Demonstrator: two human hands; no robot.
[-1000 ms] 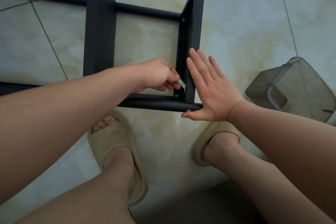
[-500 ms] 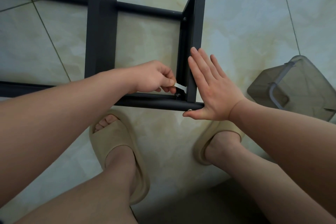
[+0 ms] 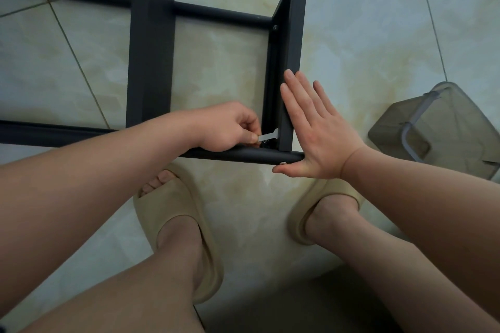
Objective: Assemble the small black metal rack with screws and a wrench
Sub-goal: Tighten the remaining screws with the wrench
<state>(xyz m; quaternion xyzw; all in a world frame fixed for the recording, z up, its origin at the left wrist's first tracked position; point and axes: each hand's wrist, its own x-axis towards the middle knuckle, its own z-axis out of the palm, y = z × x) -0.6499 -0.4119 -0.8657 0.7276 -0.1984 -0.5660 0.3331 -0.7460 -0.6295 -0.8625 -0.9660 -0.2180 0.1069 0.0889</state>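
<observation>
The black metal rack (image 3: 150, 62) lies on the tiled floor, its round tubes running left to right and flat bars crossing them. My left hand (image 3: 230, 127) pinches a small flat silver wrench (image 3: 268, 136), whose head sits on a screw at the inside corner where the end bar meets the near tube. My right hand (image 3: 316, 132) is flat and open, its palm pressed against the outside of the end bar (image 3: 293, 62), the thumb under the near tube's end beside a silver screw head (image 3: 283, 163).
A translucent grey plastic stool (image 3: 443, 130) stands on the floor at the right. My two feet in beige slippers (image 3: 173, 213) rest just below the near tube. Pale floor tiles surround the rack.
My left hand has swung the wrench from a steep diagonal down to nearly horizontal at the corner screw. My right hand has stayed pressed on the end bar.
</observation>
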